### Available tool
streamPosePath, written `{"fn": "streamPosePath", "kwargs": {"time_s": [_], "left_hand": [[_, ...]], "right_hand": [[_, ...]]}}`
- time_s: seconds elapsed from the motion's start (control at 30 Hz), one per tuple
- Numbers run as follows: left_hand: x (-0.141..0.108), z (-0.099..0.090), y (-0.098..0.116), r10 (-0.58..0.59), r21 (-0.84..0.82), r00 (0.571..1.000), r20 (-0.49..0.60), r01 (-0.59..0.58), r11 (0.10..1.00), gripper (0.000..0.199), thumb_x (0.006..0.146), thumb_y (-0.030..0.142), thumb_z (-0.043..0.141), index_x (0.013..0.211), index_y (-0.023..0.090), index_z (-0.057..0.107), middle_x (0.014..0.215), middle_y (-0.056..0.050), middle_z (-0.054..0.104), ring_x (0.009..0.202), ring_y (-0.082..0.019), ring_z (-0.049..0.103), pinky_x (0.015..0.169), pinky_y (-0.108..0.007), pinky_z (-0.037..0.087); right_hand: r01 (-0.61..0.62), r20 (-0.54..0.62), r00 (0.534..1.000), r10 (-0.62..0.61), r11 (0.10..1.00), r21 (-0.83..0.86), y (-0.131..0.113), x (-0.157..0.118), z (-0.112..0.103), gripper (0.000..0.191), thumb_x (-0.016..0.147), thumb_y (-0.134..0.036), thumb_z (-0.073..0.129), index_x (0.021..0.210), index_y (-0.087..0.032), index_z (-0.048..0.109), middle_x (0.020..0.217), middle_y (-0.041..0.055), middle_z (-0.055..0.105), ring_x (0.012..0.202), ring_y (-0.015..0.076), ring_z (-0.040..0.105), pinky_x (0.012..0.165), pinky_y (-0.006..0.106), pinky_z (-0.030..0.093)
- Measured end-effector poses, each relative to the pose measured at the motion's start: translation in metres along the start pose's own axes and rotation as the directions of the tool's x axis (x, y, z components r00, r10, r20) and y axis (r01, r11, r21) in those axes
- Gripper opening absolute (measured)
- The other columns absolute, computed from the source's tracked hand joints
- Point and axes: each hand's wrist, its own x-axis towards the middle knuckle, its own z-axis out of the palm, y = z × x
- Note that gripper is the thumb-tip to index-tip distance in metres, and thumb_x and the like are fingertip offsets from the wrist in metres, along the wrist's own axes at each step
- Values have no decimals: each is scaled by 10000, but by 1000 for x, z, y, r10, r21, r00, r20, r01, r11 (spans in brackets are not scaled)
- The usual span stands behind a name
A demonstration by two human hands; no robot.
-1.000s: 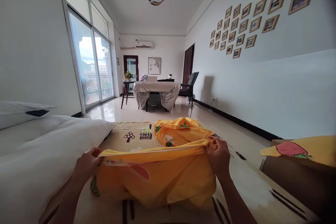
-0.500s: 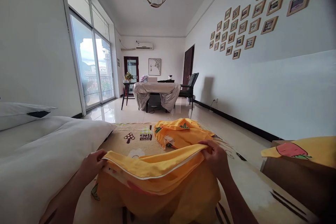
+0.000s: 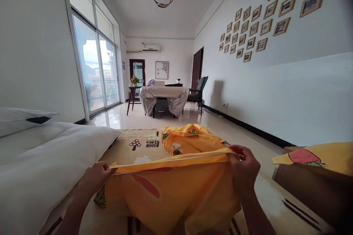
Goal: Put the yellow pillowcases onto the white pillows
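Yellow fabric, printed with red shapes and green leaves, hangs between 2 bare hands: this yellow cloth [image 3: 171,191] has its upper edge drawn nearly straight from grip to grip, with a thin pale line running along it. The left hand [image 3: 97,176] pinches the edge at one end between thumb and fingers; the right hand [image 3: 245,167] closes on it at the other end, thumb and fingers together. Below the grips the cloth sags in folds over a beige blanket [image 3: 124,156].

Just beyond the stretched edge, nearer the right hand, lies a bunched orange-yellow heap [image 3: 193,139] with leaf prints; whether it joins the held cloth cannot be told. Ahead of the left hand, the blanket bears a dark mushroom motif [image 3: 135,144] and, beside it, a block of lettering [image 3: 152,142] in 3 lines. The middle line seems to read "cham"; the other 2 are not clear.

To the left of the left hand rests a large white pillow [image 3: 68,154]. Well to the right of the right hand, another yellow piece [image 3: 328,158] with a red-and-green print drapes over a brown box-like object [image 3: 306,191].
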Motion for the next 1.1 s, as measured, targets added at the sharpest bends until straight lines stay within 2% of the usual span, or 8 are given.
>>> {"fn": "streamPosePath", "kwargs": {"time_s": [0.1,0.23,0.37,0.63,0.77,0.87,0.97,1.1], "left_hand": [[0,-7,-6,-66,-238,997,28,70,969,299,683,475,482,632,200,585,536,-28,617,567,-234,625,550,-279,401],[-5,-13,-5,-196,-693,979,59,181,698,483,706,379,485,1116,134,556,510,-2,609,506,-233,645,425,-248,392],[-19,-30,17,-265,-836,962,-73,86,541,527,682,296,483,1179,133,549,698,-18,651,536,-162,610,489,-244,481],[-65,-68,56,-482,-671,754,-447,73,738,474,746,255,476,1186,402,573,1019,43,634,799,-194,598,617,-278,497],[-72,-66,62,-445,-644,679,-584,-53,763,464,758,331,488,1214,361,568,1226,23,575,1112,-268,526,930,-391,445],[-69,-61,60,-360,-573,681,-637,-106,813,527,703,323,499,1220,263,583,1173,-22,595,1054,-248,550,850,-315,486],[-62,-55,54,-283,-549,696,-660,-189,815,543,659,342,553,1193,254,589,1107,3,625,977,-217,567,720,-247,493],[-55,-47,51,-257,-496,638,-725,-225,839,451,653,350,547,1077,236,648,936,1,648,875,-198,577,709,-263,457]], "right_hand": [[86,79,994,-78,991,-103,-8,-5,0,186,599,-300,571,747,-197,614,783,35,584,686,180,523,626,299,432],[146,102,987,-126,963,-225,-13,-9,0,221,600,-358,566,751,-207,623,773,36,569,668,186,520,613,307,421],[89,240,970,-27,964,-249,-14,-7,-2,240,602,-424,587,712,-216,634,574,1,584,531,180,528,546,302,410],[-286,670,703,239,957,-42,-22,-9,-17,400,729,-442,524,975,-160,663,486,-19,589,319,157,516,345,240,321],[-551,713,610,346,832,68,-23,-8,-11,428,739,-444,554,1052,-160,625,710,50,670,510,207,651,402,263,450],[-666,691,586,423,737,114,-25,-7,-3,481,781,-491,524,1151,-188,575,926,110,687,669,249,686,504,348,544],[-650,685,612,396,745,150,-28,-7,2,519,810,-543,481,1240,-253,514,1103,121,652,864,271,673,587,392,570],[-533,493,803,337,776,337,-28,-9,4,535,768,-523,571,1236,-272,503,1166,80,611,1001,242,612,699,366,556]]}}
